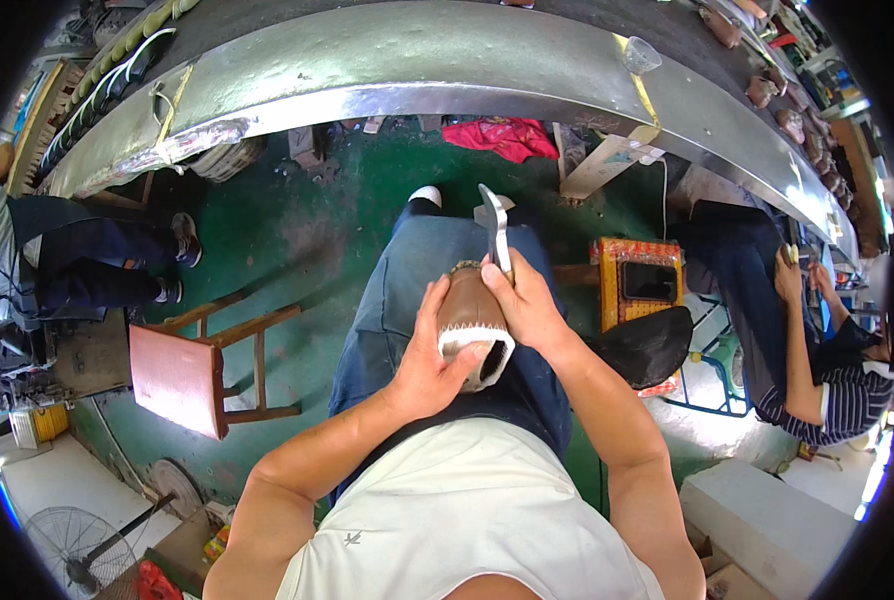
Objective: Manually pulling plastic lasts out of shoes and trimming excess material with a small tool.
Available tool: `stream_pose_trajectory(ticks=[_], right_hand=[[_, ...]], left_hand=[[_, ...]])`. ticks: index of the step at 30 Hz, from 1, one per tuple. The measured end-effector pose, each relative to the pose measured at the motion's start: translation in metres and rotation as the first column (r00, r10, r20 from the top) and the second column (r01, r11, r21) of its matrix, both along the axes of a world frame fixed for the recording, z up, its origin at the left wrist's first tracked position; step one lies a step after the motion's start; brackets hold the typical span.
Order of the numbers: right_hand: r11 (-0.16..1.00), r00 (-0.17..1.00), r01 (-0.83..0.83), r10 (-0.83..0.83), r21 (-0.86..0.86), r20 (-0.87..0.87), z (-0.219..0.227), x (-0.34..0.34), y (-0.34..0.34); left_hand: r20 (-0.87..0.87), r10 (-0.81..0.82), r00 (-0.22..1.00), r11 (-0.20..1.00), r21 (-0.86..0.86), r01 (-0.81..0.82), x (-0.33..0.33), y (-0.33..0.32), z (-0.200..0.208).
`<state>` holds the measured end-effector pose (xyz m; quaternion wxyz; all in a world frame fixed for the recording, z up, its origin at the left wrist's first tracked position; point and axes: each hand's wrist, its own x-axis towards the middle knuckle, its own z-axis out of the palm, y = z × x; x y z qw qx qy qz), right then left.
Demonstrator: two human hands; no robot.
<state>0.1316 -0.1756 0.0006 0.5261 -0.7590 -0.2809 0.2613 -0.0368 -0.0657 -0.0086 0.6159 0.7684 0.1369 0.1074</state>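
Stool [192, 375] left of shoe [472, 315]

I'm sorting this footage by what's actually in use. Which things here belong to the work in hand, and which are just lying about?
In use:
- brown shoe on the lap, gripped by the left hand
- metal tool held in the right hand against the shoe

Lying about:
- wooden stool
- red cloth on the floor
- yellow crate
- floor fan
- plastic cup on the metal bench
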Motion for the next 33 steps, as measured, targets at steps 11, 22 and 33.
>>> stream_pose_trajectory(ticks=[11, 22, 33], right_hand=[[0.958, 0.869, 0.087, -0.206, -0.272, -0.449, -0.062, -0.021, -0.052], [0.892, 0.956, 0.045, -0.17, -0.449, -0.241, -0.021, -0.016, -0.123], [0.605, 0.695, -0.328, 0.675, -0.725, 0.248, 0.04, -0.007, -0.077]], left_hand=[[-0.328, -0.135, 0.935, 0.99, -0.091, 0.111, 0.025, 0.031, -0.042], [-0.136, -0.553, 0.822, 0.691, -0.626, 0.361, 0.039, 0.044, -0.05], [-0.152, -0.374, 0.915, 0.66, -0.737, 0.148, 0.018, 0.006, -0.067]])
